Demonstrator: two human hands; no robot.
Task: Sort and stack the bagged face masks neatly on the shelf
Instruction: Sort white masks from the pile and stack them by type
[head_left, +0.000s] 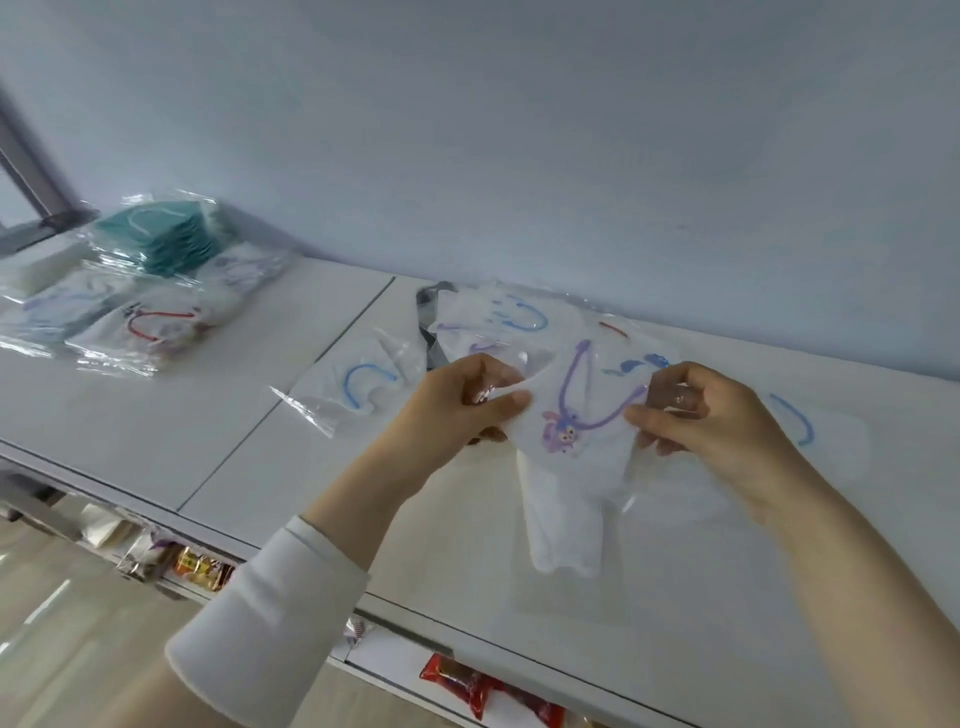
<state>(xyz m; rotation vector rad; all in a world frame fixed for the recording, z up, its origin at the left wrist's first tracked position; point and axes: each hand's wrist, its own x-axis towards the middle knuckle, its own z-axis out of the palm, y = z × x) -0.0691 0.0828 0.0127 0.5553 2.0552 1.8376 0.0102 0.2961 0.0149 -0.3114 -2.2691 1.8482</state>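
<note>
Clear plastic film encloses the held mask bag (566, 415), which contains a white mask with purple ear loops and a purple cartoon print. The left hand (462, 410) pinches the bag's left edge between thumb and curled fingers; the right hand (711, 415) pinches the right edge likewise. The bag spans both hands over the white shelf (156, 441), on the near side of a loose pile (498, 317) of unsorted bags. One stray bag (363, 389) lies left of the pile and another (810, 431) lies right (both have blue loops). Grouped bags sit at the far left: a teal stack (156, 234) and, nearer, a red-loop bag (156, 327) resting on others.

Probable faults from this position:

1. Slip. The film is glossy and each grip is only an edge pinch, so releasing one hand may let the bag swing or drop.
2. Drag. The hanging lower end may catch neighbouring bags during a move to the left.
3. Mis-sort. The white masks differ mainly in loop colour, so check it before placement.
4. Slide. The far-left groups look uneven, and a bag set off-centre may slip off.
</note>
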